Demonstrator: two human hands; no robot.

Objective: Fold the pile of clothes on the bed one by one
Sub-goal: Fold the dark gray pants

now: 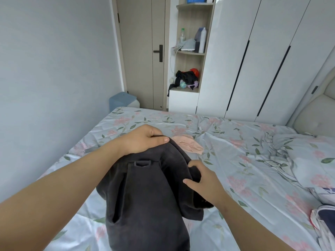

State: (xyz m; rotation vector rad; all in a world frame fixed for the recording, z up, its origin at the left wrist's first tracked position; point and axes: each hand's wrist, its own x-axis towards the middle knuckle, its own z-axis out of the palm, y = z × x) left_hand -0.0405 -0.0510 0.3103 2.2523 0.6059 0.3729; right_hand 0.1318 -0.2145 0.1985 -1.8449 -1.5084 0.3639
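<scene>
Floral-sheeted bed (235, 160) fills the lower view, with a white wardrobe (262, 60) at 1 o'clock. Dark grey trousers (145, 205) are held up at centre, their lower part cut off at 6 o'clock. The left grip (143, 140) pinches the waistband at their 12 o'clock. The right grip (204, 185) is clamped on bunched cloth at 3 o'clock, fingertips buried. A pink garment (188, 144) lies beyond, partly hidden. More clothes (324, 220) at 4 o'clock run off-frame.

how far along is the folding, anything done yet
Done: no folded stack shows. A small pink garment lies on the floral bed sheet; I cannot tell whether it is folded.
In hand: the dark grey fabric trousers, not yet folded. The left hand grips the waistband and the right hand grips bunched fabric.
Left: these trousers, plus the crumpled navy and white clothes at the right edge.
</scene>
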